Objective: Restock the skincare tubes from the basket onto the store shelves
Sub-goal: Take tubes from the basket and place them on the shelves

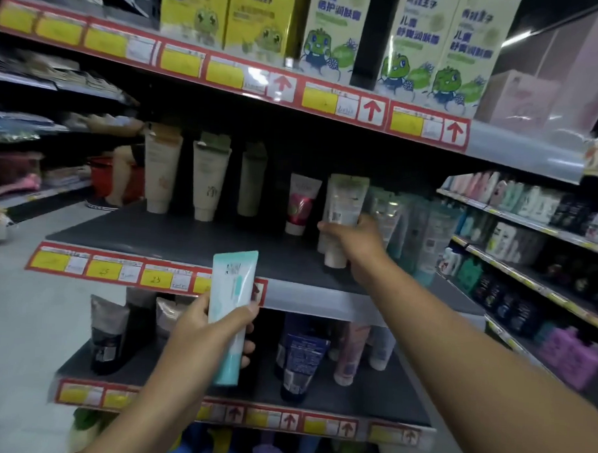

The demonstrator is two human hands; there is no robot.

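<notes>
Dim overall, lit from a bright ceiling strip light (518, 38) at upper right. Deep shadow under the dark grey middle shelf board (174, 236). Glare on the clear plastic price-label strip (263, 79). Strong wide-angle bending at the edges. Soft motion blur throughout; printing on the pale tubes (209, 179) possibly unreadable.

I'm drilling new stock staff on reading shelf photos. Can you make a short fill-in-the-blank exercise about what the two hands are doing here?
1. The left hand grips a pale ____ tube in front of the shelves.
2. The right hand holds a tube with a pale green top at the ____ shelf.
3. The red and white tube stands to the ____ of the right hand.
4. The boxes on the top shelf show a cartoon ____.

Missing words: blue; middle; left; frog
</notes>
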